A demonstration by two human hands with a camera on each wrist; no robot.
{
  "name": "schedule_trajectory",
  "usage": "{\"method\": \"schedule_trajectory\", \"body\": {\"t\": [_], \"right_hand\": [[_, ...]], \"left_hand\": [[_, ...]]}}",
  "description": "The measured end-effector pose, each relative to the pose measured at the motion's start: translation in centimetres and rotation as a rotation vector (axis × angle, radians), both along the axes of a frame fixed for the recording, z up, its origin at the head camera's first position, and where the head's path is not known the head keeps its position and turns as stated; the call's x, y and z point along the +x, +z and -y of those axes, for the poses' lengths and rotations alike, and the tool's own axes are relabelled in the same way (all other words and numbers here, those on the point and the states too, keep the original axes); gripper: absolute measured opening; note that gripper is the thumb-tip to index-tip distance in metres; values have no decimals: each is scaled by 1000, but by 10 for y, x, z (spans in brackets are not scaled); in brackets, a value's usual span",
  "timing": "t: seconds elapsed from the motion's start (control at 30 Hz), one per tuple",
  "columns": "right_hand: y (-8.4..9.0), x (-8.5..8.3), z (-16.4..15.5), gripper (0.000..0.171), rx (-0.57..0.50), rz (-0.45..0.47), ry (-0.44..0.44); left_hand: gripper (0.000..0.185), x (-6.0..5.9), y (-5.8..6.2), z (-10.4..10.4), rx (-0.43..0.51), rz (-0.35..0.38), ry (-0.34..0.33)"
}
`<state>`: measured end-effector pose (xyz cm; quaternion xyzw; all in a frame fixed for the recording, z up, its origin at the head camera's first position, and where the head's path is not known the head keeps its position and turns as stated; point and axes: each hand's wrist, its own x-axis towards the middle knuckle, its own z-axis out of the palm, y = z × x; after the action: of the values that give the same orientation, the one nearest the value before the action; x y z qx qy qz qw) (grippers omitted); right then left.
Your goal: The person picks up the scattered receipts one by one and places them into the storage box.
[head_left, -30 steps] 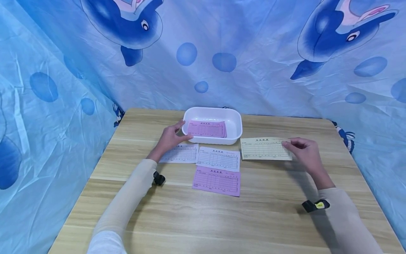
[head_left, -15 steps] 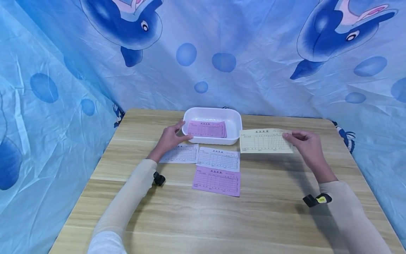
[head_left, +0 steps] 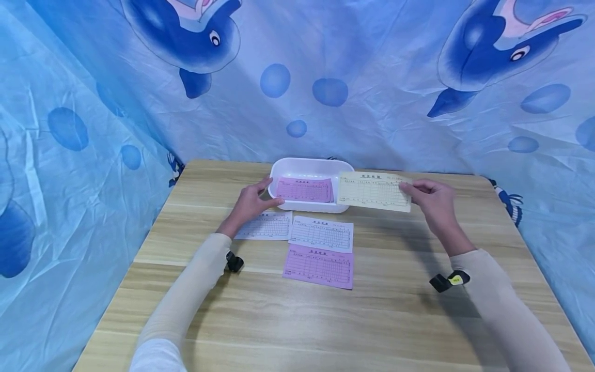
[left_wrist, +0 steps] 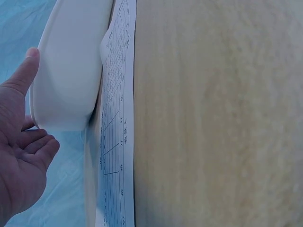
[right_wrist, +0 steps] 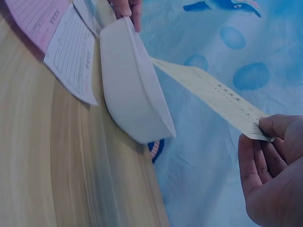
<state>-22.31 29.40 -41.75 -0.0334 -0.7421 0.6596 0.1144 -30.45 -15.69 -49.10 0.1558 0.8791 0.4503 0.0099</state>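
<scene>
Wooden bench [head_left: 395, 310] carrying a white tray [head_left: 310, 166] near its far edge. Left hand [head_left: 253, 200], fingers relaxed, rests against the tray's left wall. Right hand [head_left: 432, 199] pinches a yellow slip [head_left: 374, 191] raised over the tray's right rim.

Yellow printed form [head_left: 374, 191]: lifted flat above the tabletop, overlapping the right rim of the white tray [head_left: 307, 168] near the far edge.
</scene>
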Motion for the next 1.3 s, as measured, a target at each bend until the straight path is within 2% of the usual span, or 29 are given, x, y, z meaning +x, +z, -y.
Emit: {"method": "schedule_trajectory", "body": {"t": [0.17,0.3,0.47,0.7,0.83,1.03,1.17,1.3], "right_hand": [[2,-7,11,11,-118,-19,65],[4,-15,21,6,-136,-22,66],[8,-30,35,4,-214,-10,62],[14,-50,56,5,-213,5,41],[13,-62,69,9,-259,6,59],[9,-76,86,7,-243,50,61],[6,-84,98,5,-190,87,40],[1,-91,109,17,-114,106,28]], "left_hand": [[93,0,1,-1,1,5,0],[94,0,1,-2,8,4,2],[94,0,2,-2,16,7,2],[94,0,3,-2,5,6,6],[95,-1,2,-2,4,20,12],[96,0,2,-3,7,26,25],[96,0,3,-3,2,27,28],[95,1,3,-2,-2,29,31]]}}
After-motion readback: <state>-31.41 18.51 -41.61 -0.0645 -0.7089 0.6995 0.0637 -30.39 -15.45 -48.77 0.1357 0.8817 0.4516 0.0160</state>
